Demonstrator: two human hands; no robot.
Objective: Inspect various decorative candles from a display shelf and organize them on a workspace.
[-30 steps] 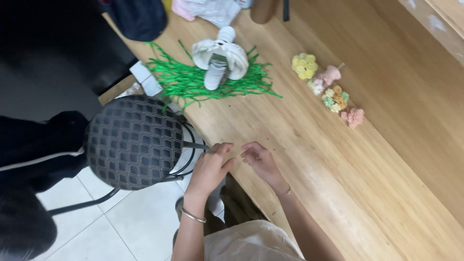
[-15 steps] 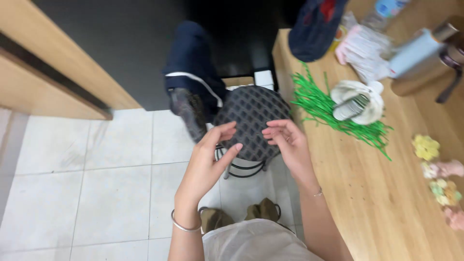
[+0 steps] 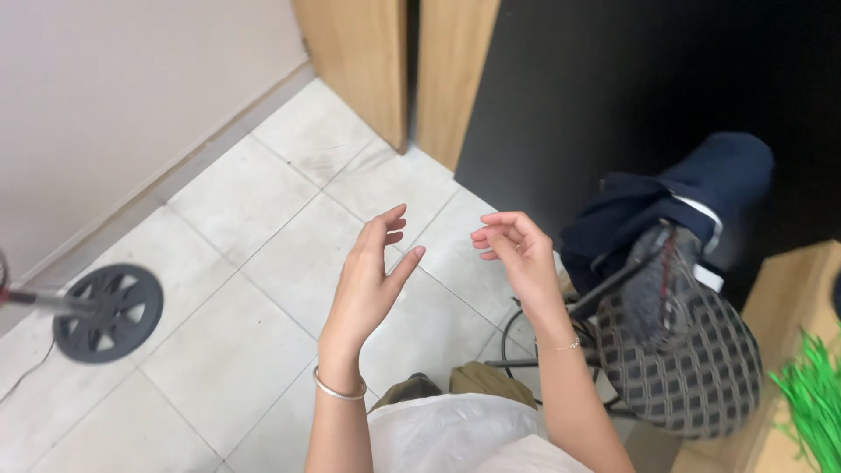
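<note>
Nothing is gripped by either hand: both are raised empty over the pale tiled floor [image 3: 263,289], palms turned toward each other with a gap between them. Going left to right, a round dark wheel-like base [image 3: 108,313] is seen on the tiles at the far left, with a thin rod and a cable running off the frame edge; what it belongs to cannot be told. Next, the left hand [image 3: 372,276] is held upright with fingers loosely spread and slightly bent, thumb apart, and a silver bangle [image 3: 338,388] is worn at its wrist. Just beside it, not touching, the right hand [image 3: 517,254] is held with fingers curled inward and relaxed, nothing pinched; a thin chain bracelet [image 3: 565,346] is seen on that wrist. Below the hands, a white garment [image 3: 451,434] and olive shoes [image 3: 477,381] are partly seen. Behind, wooden panels [image 3: 399,66] are seen standing beside a large black surface [image 3: 648,79]. Right of the right hand, a round stool with a dark checked seat [image 3: 692,368] is nearest, on a thin black metal frame, near but apart from the forearm. Above the stool, another person's dark-trousered leg and a grey shoe [image 3: 659,285] are seen, the shoe apparently resting on the seat edge. At the far right, a wooden tabletop corner [image 3: 788,298] and bright green shredded strips [image 3: 815,394] are cut off by the frame.
</note>
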